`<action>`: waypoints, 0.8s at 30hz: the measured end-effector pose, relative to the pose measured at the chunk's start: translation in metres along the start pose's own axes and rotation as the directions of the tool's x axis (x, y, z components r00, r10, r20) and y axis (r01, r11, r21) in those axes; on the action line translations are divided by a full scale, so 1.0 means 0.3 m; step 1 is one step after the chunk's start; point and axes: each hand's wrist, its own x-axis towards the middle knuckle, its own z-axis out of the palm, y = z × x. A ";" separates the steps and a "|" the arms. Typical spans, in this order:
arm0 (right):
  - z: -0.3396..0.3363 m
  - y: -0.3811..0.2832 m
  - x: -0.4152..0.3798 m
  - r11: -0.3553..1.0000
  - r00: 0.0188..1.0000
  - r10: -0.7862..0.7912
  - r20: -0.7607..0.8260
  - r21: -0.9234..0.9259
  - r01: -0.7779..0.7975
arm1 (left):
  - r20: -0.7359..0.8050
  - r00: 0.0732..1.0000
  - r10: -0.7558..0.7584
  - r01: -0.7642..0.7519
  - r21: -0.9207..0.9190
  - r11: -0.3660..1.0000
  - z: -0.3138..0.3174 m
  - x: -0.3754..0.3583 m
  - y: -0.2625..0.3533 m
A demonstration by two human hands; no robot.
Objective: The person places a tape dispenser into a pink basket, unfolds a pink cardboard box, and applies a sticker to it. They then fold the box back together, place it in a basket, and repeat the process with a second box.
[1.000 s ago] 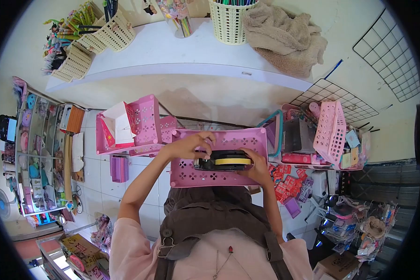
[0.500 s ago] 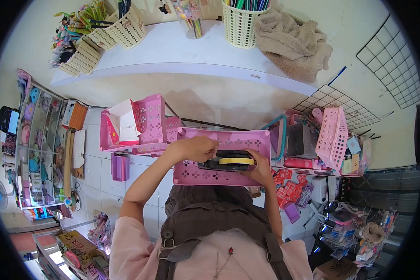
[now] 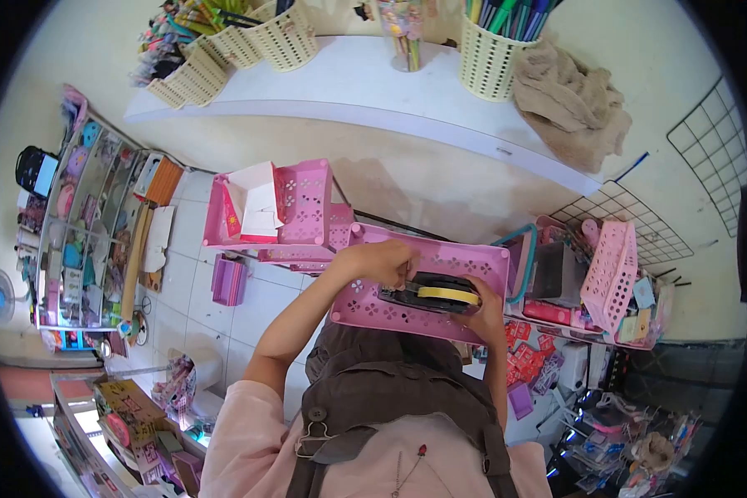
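Note:
A black tape dispenser (image 3: 407, 295) with a roll of yellow tape (image 3: 448, 294) is held over a pink tray (image 3: 357, 305) with flower-shaped holes. My right hand (image 3: 483, 309) is wrapped round the dispenser's right end, beside the roll. At the dispenser's left end, my left hand (image 3: 390, 263) has its fingers pressed together; whatever they pinch is too small to make out.
Another pink tray (image 3: 307, 199) holds an open white and red box (image 3: 256, 203) to the left. Above is a white shelf (image 3: 349, 91) with pen baskets and a brown cloth (image 3: 568, 100). A pink basket (image 3: 610, 270) stands at right, near wire grids.
The whole view has shifted and tilted slightly, so the surroundings sit further right. Both hands remain at the dispenser in nearly the same pose.

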 end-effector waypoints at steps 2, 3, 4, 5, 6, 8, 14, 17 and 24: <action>0.005 0.031 -0.003 0.999 0.999 -0.044 -0.017 -0.017 0.044 | -0.048 0.999 -0.017 0.017 -0.003 1.000 0.005 -0.004 0.009; 0.004 0.027 -0.004 0.999 0.999 -0.041 -0.010 -0.021 0.041 | -0.084 0.996 -0.027 0.027 0.000 1.000 0.005 -0.003 0.013; 0.002 0.016 -0.002 1.000 1.000 -0.018 -0.008 -0.015 0.018 | -0.085 0.996 -0.025 0.024 -0.011 1.000 -0.001 -0.006 0.016; -0.004 0.008 -0.006 1.000 1.000 0.007 -0.005 -0.010 -0.007 | -0.048 0.999 -0.010 0.010 -0.001 1.000 -0.014 -0.016 0.018; -0.012 0.004 -0.009 1.000 1.000 0.010 0.001 -0.015 -0.010 | -0.012 1.000 0.005 -0.005 0.011 1.000 -0.033 -0.027 0.014; -0.017 -0.005 -0.006 0.998 0.999 0.042 0.007 -0.045 -0.042 | -0.046 0.999 -0.013 0.013 0.014 1.000 -0.087 -0.080 -0.021; -0.022 0.018 -0.001 0.997 1.000 0.004 0.009 -0.074 -0.004 | -0.083 0.980 -0.180 0.165 -0.167 0.972 -0.078 -0.159 -0.170; -0.019 0.041 -0.002 0.997 1.000 -0.016 -0.006 -0.075 0.015 | -0.133 0.962 -0.239 0.229 -0.092 0.969 -0.044 -0.150 -0.143; -0.027 0.014 -0.002 0.990 0.989 0.140 0.044 -0.003 -0.140 | -0.317 0.933 -0.173 0.219 0.117 0.969 0.078 -0.062 -0.250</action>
